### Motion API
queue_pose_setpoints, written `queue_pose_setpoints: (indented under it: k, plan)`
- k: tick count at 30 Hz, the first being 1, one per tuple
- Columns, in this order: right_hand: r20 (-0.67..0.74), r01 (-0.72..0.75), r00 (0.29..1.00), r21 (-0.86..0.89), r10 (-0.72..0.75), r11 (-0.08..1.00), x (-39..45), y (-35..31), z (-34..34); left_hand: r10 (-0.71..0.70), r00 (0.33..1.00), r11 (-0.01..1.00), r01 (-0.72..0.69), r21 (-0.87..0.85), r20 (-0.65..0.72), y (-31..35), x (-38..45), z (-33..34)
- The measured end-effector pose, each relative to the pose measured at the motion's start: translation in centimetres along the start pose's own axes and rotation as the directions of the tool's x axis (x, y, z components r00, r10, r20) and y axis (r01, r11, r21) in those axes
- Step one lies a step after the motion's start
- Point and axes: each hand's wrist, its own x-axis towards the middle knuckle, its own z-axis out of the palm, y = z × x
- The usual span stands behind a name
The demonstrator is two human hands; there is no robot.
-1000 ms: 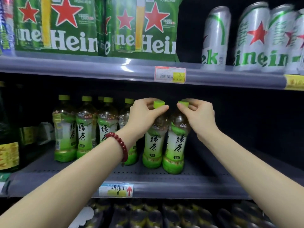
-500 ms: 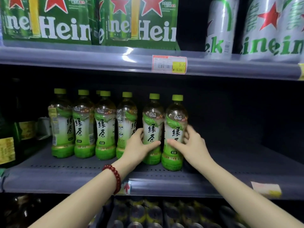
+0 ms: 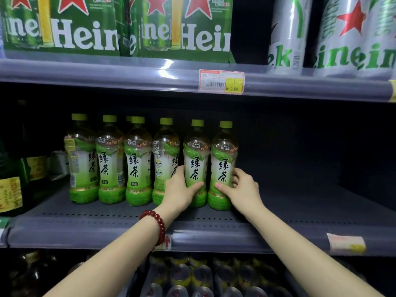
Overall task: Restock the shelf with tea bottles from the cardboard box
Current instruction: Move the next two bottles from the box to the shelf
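Several green tea bottles with lime caps stand in a row on the grey middle shelf. My left hand wraps the lower body of the second bottle from the right. The rightmost bottle is held low down by my right hand. Both bottles stand upright on the shelf, side by side and touching. A red bead bracelet circles my left wrist. The cardboard box is not in view.
Right of the held bottles the shelf surface is bare and dark. Green beer packs and large cans fill the shelf above, with a price tag on its rail. Dark bottles stand at the left; cans lie below.
One second ago my hands pinched the two bottles at their caps; they have slid down to the lower bodies. The bottles now stand settled on the shelf in line with the row.
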Motion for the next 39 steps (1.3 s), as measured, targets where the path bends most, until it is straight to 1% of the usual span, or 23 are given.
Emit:
queue_pose_setpoints:
  k: [7,10,13,17,20,22,24,27,29,32,35,37,39]
  plan:
    - [0.006,0.009,1.0,0.024,-0.01,1.0,0.2,0.3,0.1,-0.007,1.0,0.998,0.006,0.054,0.005,0.5,-0.2,0.1]
    - [0.005,0.01,1.0,0.042,-0.01,0.999,0.0,0.4,0.2,0.013,1.0,0.997,-0.011,0.07,-0.019,0.6,-0.8,0.3]
    - [0.009,0.009,1.0,0.029,-0.009,1.0,-0.1,0.3,0.2,0.03,0.999,0.991,-0.024,0.134,-0.043,0.8,-1.3,0.5]
    - [0.013,-0.005,1.0,-0.026,0.005,1.0,-0.2,-0.2,0.0,0.018,1.0,0.965,-0.022,0.261,0.018,1.6,-1.3,0.4]
    - [0.019,-0.013,1.0,-0.108,0.015,0.994,-0.6,-0.5,0.0,0.005,0.998,0.947,-0.025,0.321,0.061,1.7,-1.4,0.2]
    - [0.02,-0.017,1.0,-0.148,0.02,0.989,-0.9,-0.7,0.1,0.014,0.998,0.952,-0.032,0.304,0.062,1.5,-1.5,0.1]
    - [0.01,-0.023,1.0,-0.168,0.025,0.985,-1.2,-0.7,0.2,0.006,1.0,0.976,-0.013,0.218,0.03,1.3,-1.6,0.1]
    - [-0.002,-0.026,1.0,-0.159,0.026,0.987,-1.6,-0.9,0.2,-0.006,1.0,0.997,0.007,0.07,-0.012,1.2,-2.1,-0.1]
    - [-0.006,-0.041,0.999,-0.135,0.041,0.99,-1.7,-1.1,0.0,0.004,1.0,0.999,-0.004,0.042,-0.003,1.2,-2.3,-0.2]
    - [-0.015,-0.054,0.998,-0.12,0.053,0.991,-1.7,-1.0,-0.1,0.033,0.998,0.998,-0.036,0.06,0.045,0.9,-2.1,-0.6]
    - [-0.021,-0.052,0.999,-0.117,0.05,0.992,-1.7,-0.9,0.0,0.047,0.997,0.995,-0.052,0.089,0.064,0.7,-1.9,-0.7]
    - [-0.022,-0.05,0.999,-0.11,0.048,0.993,-1.7,-0.8,0.0,0.055,0.997,0.99,-0.06,0.127,0.049,0.8,-1.8,-0.5]
    - [-0.023,-0.045,0.999,-0.105,0.043,0.993,-1.7,-0.7,0.0,0.06,0.998,0.977,-0.06,0.204,0.006,1.1,-1.8,-0.1]
